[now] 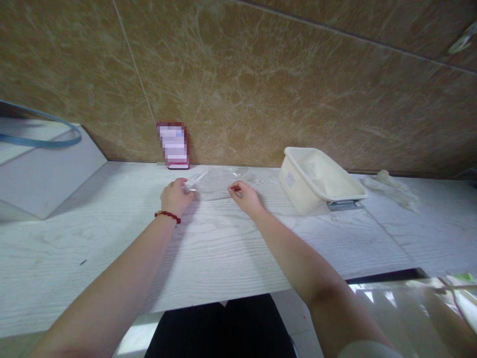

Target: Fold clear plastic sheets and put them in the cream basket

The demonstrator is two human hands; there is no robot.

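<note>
A clear plastic bag (pixel 218 185) lies flat on the white wood-grain table (pixel 223 248), near the far wall. My left hand (pixel 175 196), with a red bead bracelet on the wrist, pinches the bag's left edge. My right hand (pixel 244 196) pinches its right lower edge, where a thin red strip shows at the fingertips. Both arms reach forward from the near table edge.
A cream plastic tub (pixel 316 179) stands right of the bag, resting on a grey flat piece. Crumpled clear plastic (pixel 391 186) lies further right. A small pink-framed stand (pixel 173 144) leans at the marble wall. A white slanted surface (pixel 44 169) sits at left.
</note>
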